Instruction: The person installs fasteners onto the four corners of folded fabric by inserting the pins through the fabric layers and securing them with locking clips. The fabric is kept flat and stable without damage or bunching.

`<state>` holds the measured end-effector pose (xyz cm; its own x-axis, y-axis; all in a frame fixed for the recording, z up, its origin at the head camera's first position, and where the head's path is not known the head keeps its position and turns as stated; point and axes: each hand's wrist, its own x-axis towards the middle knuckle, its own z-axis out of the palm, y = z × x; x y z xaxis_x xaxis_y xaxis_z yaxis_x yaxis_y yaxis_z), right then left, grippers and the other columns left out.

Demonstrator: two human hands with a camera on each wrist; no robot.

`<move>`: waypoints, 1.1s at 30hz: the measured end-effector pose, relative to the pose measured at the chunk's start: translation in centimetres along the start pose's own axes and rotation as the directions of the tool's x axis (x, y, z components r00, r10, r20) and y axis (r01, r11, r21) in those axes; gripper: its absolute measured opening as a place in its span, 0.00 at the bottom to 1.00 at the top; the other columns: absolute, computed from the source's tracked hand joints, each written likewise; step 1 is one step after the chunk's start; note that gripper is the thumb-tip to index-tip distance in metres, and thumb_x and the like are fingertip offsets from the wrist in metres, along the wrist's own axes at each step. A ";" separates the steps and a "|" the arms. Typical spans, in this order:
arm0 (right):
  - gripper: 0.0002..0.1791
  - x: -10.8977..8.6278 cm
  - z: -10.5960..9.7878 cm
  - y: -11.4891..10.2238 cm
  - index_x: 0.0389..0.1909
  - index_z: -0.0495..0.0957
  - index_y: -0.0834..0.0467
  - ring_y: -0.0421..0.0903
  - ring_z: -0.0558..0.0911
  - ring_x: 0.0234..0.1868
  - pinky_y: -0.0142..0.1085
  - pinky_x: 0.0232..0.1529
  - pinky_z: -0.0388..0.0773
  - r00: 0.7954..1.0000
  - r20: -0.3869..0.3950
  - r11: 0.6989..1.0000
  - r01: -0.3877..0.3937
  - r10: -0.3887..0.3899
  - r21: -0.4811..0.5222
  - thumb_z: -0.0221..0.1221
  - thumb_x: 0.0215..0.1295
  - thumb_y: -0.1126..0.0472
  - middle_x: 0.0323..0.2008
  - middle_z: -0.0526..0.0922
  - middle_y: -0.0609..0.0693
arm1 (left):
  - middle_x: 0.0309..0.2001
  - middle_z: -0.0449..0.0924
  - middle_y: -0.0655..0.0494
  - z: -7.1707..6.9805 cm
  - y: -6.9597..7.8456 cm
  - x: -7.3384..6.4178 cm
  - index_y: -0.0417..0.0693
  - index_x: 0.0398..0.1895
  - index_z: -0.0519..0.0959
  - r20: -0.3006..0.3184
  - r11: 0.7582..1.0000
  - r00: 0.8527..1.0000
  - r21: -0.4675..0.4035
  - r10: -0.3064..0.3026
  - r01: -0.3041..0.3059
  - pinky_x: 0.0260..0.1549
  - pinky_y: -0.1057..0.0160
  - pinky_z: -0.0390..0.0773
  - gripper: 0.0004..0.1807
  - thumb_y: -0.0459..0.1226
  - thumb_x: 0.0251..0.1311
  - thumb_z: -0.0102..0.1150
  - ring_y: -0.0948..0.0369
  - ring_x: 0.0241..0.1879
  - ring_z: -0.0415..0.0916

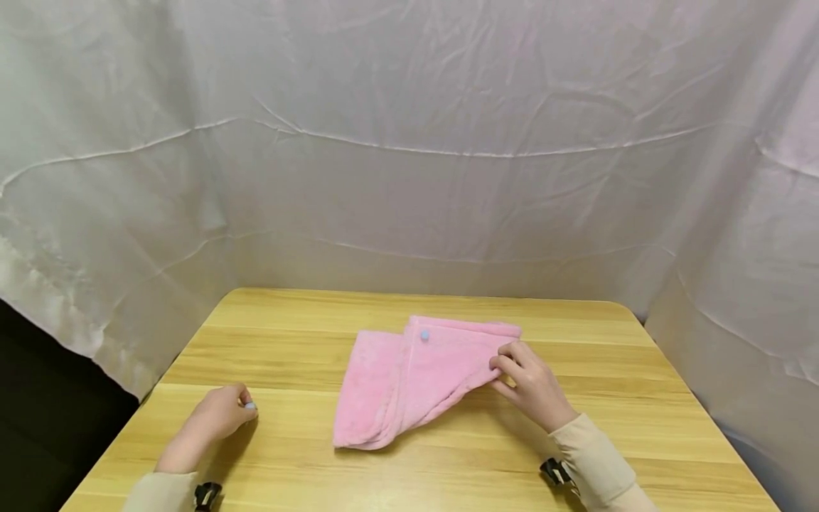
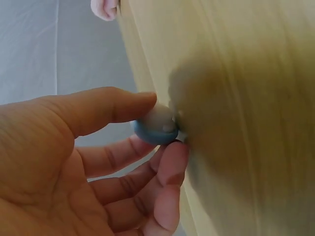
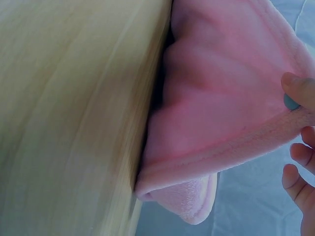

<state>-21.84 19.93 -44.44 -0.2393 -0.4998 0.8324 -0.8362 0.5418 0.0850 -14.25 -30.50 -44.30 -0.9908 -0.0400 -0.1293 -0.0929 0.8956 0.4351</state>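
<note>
A pink plush cloth [image 1: 441,366] lies folded on the table, with a small light-blue round piece [image 1: 424,335] on its far part. My right hand [image 1: 530,384] pinches the cloth's right edge and lifts it off the tabletop. Under that thumb, the right wrist view shows a blue round button-like piece [image 3: 291,102] at the hem. Well to the left of the cloth, my left hand [image 1: 220,412] is low over the table. Between thumb and fingers it pinches a small rounded piece [image 2: 156,129], whitish above and blue below.
The wooden table [image 1: 294,355] has rounded far corners. Light grey curtains [image 1: 448,199] hang behind it and along both sides. A dark area [image 1: 51,412] lies beyond the left edge. Each wrist wears a small black device [image 1: 207,496].
</note>
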 end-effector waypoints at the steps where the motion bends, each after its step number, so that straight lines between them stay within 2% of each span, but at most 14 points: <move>1: 0.20 0.0 0.0 0.0 0.27 0.78 0.57 0.41 0.71 0.34 0.29 0.35 0.69 1.000 0.000 1.000 0.000 0.000 -0.001 0.50 0.73 0.48 0.33 0.76 0.49 | 0.24 0.74 0.55 0.0 0.0 0.1 0.41 0.32 0.74 -0.004 1.000 1.000 0.005 -0.001 0.001 0.25 0.63 0.65 0.05 0.35 0.57 0.57 0.59 0.25 0.67; 5: 0.19 0.0 0.0 -0.1 0.27 0.78 0.57 0.41 0.71 0.34 0.29 0.35 0.69 1.000 0.001 1.000 0.002 -0.002 -0.006 0.50 0.73 0.49 0.33 0.76 0.48 | 0.27 0.77 0.53 -0.4 0.5 0.2 0.40 0.34 0.74 -0.031 1.000 1.000 -0.020 -0.002 0.002 0.25 0.62 0.68 0.07 0.35 0.56 0.55 0.58 0.26 0.69; 8: 0.19 0.0 0.0 -0.1 0.27 0.78 0.57 0.41 0.71 0.34 0.29 0.35 0.70 1.000 0.000 1.000 0.003 -0.003 -0.008 0.50 0.72 0.50 0.33 0.76 0.49 | 0.33 0.81 0.48 -1.0 1.5 0.5 0.40 0.36 0.74 -0.064 0.997 0.997 -0.065 0.030 -0.034 0.28 0.60 0.72 0.08 0.36 0.58 0.54 0.57 0.29 0.74; 13: 0.14 -0.1 -0.3 0.1 0.28 0.78 0.57 0.43 0.71 0.34 0.30 0.35 0.71 1.000 0.025 1.000 -0.009 0.009 0.003 0.55 0.69 0.53 0.34 0.76 0.50 | 0.37 0.81 0.47 -2.1 4.8 1.3 0.40 0.40 0.74 -0.115 0.983 0.986 -0.128 0.118 -0.133 0.30 0.59 0.75 0.11 0.40 0.65 0.56 0.56 0.35 0.77; 17: 0.15 -0.1 -0.3 0.2 0.28 0.78 0.57 0.42 0.71 0.34 0.30 0.35 0.70 1.000 0.018 1.000 -0.005 0.005 -0.002 0.54 0.70 0.52 0.34 0.76 0.49 | 0.40 0.81 0.49 -2.4 7.9 2.2 0.44 0.44 0.75 -0.157 0.960 0.972 -0.191 0.174 -0.203 0.33 0.58 0.78 0.12 0.42 0.66 0.58 0.54 0.40 0.80; 20: 0.19 0.0 -0.2 0.1 0.28 0.78 0.57 0.41 0.71 0.33 0.29 0.34 0.70 1.000 -0.001 1.000 0.002 -0.002 -0.012 0.50 0.73 0.50 0.33 0.76 0.49 | 0.43 0.81 0.47 -2.2 10.0 3.1 0.46 0.51 0.75 -0.181 0.925 0.956 -0.263 0.232 -0.274 0.35 0.58 0.80 0.14 0.42 0.67 0.57 0.54 0.40 0.81; 23: 0.19 -0.1 -0.2 0.0 0.27 0.78 0.57 0.40 0.70 0.33 0.28 0.34 0.69 1.000 -0.001 1.000 0.000 0.000 -0.017 0.50 0.73 0.49 0.33 0.76 0.48 | 0.46 0.81 0.44 -1.7 12.0 4.0 0.48 0.57 0.74 -0.199 0.875 0.937 -0.344 0.288 -0.342 0.34 0.60 0.79 0.16 0.42 0.69 0.55 0.54 0.38 0.81; 26: 0.19 -0.1 -0.2 0.0 0.27 0.78 0.56 0.40 0.70 0.33 0.28 0.34 0.69 1.000 0.004 1.000 0.000 0.000 -0.016 0.50 0.73 0.49 0.33 0.75 0.48 | 0.48 0.81 0.43 -1.1 14.0 4.8 0.49 0.57 0.76 -0.215 0.825 0.923 -0.416 0.320 -0.383 0.35 0.60 0.80 0.16 0.41 0.69 0.55 0.53 0.38 0.83; 33: 0.18 -0.1 -0.1 0.1 0.28 0.78 0.57 0.40 0.70 0.32 0.28 0.33 0.69 1.000 0.004 1.000 0.007 -0.007 -0.004 0.51 0.73 0.50 0.33 0.75 0.48 | 0.49 0.82 0.44 0.6 18.1 6.1 0.49 0.50 0.80 -0.223 0.739 0.920 -0.549 0.322 -0.392 0.44 0.57 0.82 0.12 0.36 0.65 0.58 0.57 0.41 0.84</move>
<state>-21.83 20.05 -44.43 -0.2353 -0.5068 0.8293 -0.8358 0.5410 0.0935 -21.96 -14.25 -37.72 -0.9634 0.1533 0.2198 0.2655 0.4341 0.8609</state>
